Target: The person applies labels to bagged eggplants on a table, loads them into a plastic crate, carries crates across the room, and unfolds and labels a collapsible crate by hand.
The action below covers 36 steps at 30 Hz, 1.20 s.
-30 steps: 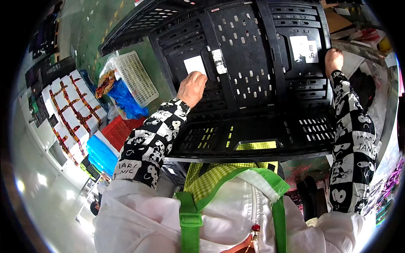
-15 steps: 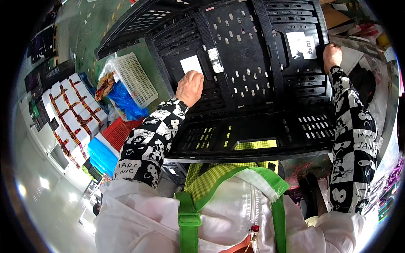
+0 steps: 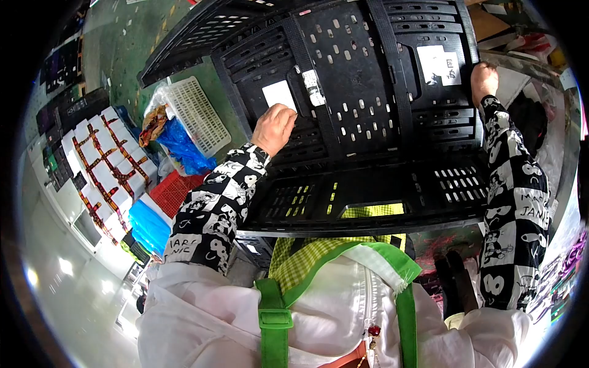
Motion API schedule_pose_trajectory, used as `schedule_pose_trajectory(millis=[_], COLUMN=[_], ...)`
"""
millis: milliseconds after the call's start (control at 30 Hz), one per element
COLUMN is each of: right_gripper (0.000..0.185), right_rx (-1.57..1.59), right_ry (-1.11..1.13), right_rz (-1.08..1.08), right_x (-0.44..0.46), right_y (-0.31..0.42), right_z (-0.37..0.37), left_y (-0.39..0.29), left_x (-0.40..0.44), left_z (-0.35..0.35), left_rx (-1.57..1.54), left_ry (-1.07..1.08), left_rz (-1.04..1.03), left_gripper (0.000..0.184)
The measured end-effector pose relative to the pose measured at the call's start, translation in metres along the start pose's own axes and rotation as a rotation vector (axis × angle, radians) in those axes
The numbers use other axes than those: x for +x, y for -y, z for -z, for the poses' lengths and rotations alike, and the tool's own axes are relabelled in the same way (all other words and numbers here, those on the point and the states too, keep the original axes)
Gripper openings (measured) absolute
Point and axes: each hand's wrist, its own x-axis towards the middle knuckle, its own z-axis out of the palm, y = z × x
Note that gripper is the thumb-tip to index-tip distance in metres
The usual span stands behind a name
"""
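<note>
A large black plastic crate (image 3: 351, 80) with slotted panels stands in front of me. My left hand (image 3: 274, 129) is closed with curled fingers at its left panel, just below a white label (image 3: 279, 96); whether anything is in the fingers is hidden. My right hand (image 3: 485, 84) is closed round the crate's right edge, beside white paper labels (image 3: 438, 65). The crate's near wall (image 3: 374, 187), with a handle opening, stands between my arms against the apron.
To the left are a white basket (image 3: 199, 116), a blue plastic bag (image 3: 181, 150), a red basket (image 3: 173, 195) and white boxes (image 3: 107, 165) with patterned tape. A metal-edged bin (image 3: 567, 147) holding bags stands at the right.
The view of the crate has shifted slightly up and left since the first frame. My left hand has moved slightly down and left at the label; my right hand keeps its grip.
</note>
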Motion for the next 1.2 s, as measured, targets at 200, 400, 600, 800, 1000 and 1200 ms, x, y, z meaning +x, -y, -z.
schedule_pose_trajectory(millis=[200, 400, 600, 800, 1000, 1200], right_gripper=[0.019, 0.020, 0.021, 0.018, 0.017, 0.018], right_rx=[0.101, 0.075, 0.074, -0.070, -0.049, 0.021], right_ry=[-0.070, -0.146, -0.177, 0.022, -0.074, -0.125], right_rz=[-0.025, 0.039, 0.032, 0.076, 0.067, 0.052], right_x=[-0.001, 0.000, 0.003, -0.001, 0.000, 0.001], right_y=[-0.001, -0.004, -0.005, -0.001, -0.004, -0.006], right_z=[-0.004, -0.013, -0.020, 0.004, -0.009, -0.014], left_y=[-0.006, -0.005, -0.005, -0.004, -0.002, -0.004], left_x=[0.001, -0.001, 0.000, 0.000, 0.002, -0.001], left_z=[0.000, -0.004, -0.004, -0.007, -0.009, -0.002], left_rx=[0.086, 0.130, 0.128, 0.115, 0.078, -0.037], left_ry=[0.043, 0.054, 0.048, 0.037, -0.045, 0.004], left_rz=[-0.024, -0.023, -0.007, 0.018, 0.092, 0.114], left_gripper=[0.012, 0.010, 0.010, 0.011, 0.007, 0.009])
